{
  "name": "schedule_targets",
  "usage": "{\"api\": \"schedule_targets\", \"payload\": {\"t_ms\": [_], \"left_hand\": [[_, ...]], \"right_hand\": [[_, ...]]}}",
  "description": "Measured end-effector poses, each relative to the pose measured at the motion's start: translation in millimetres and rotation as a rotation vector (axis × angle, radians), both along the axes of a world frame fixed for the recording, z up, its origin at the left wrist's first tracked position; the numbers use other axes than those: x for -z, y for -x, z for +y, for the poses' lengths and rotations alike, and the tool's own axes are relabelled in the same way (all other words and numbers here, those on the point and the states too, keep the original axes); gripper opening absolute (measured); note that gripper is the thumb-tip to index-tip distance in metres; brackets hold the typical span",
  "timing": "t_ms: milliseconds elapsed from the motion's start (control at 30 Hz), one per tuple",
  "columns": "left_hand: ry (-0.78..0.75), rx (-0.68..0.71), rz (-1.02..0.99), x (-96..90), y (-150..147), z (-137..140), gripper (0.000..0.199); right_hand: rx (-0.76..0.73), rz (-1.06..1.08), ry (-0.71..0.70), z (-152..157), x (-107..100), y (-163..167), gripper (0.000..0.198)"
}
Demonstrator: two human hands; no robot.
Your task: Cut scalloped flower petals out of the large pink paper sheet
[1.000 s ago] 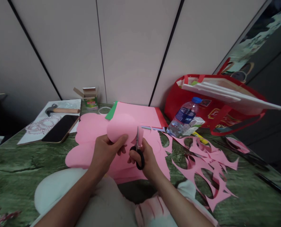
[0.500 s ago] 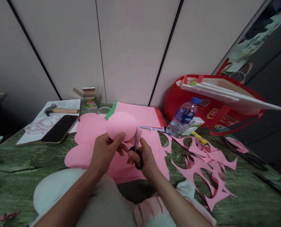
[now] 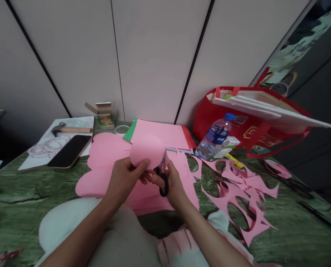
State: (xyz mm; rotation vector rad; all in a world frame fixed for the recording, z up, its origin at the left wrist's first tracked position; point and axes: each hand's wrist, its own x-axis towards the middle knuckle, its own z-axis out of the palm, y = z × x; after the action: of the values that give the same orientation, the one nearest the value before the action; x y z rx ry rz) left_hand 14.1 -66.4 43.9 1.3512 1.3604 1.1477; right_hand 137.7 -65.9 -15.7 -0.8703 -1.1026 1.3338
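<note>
Between thumb and fingers, my left hand (image 3: 129, 174) pinches a rounded piece of pink paper (image 3: 146, 150) by its lower edge. My right hand (image 3: 172, 181) grips a pair of small scissors (image 3: 164, 178) with black handles, its fingers in the loops. The blades point up and away along the right edge of the paper piece. Below both hands lie pink sheets (image 3: 189, 189) on the table, with scalloped pink pieces (image 3: 95, 181) to the left. The fingertips behind the paper are partly hidden.
Pink offcuts (image 3: 251, 207) lie at right near a water bottle (image 3: 214, 137) and a red bag (image 3: 207, 111). At left are a phone (image 3: 69, 152), a hammer (image 3: 73, 129) and a bead string (image 3: 48, 146). An opened small box (image 3: 105, 118) and coloured sheets (image 3: 165, 133) stand or lie behind.
The pink piece has shifted slightly right and down, tilting a little in my left hand. The scissors have turned slightly, with their tips now farther right.
</note>
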Motion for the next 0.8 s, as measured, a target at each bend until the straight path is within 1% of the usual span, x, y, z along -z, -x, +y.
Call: {"api": "schedule_targets", "payload": {"t_ms": [200,333,633,800], "left_hand": [[-0.007,0.007,-0.023,1.5,0.9,0.5,0.023],[-0.006,0.017,-0.041,2.8,1.0,1.0,0.022],[-0.009,0.008,-0.05,6.4,3.5,1.6,0.023],[-0.03,0.002,-0.031,7.8,4.6,3.0,0.024]], "right_hand": [[0.016,0.018,0.009,-0.8,-2.8,0.9,0.045],[0.024,0.023,0.018,-0.7,-2.3,1.2,0.046],[0.05,-0.044,0.072,-0.8,-1.3,0.4,0.049],[0.032,-0.043,0.054,-1.1,-0.9,-0.1,0.045]]}}
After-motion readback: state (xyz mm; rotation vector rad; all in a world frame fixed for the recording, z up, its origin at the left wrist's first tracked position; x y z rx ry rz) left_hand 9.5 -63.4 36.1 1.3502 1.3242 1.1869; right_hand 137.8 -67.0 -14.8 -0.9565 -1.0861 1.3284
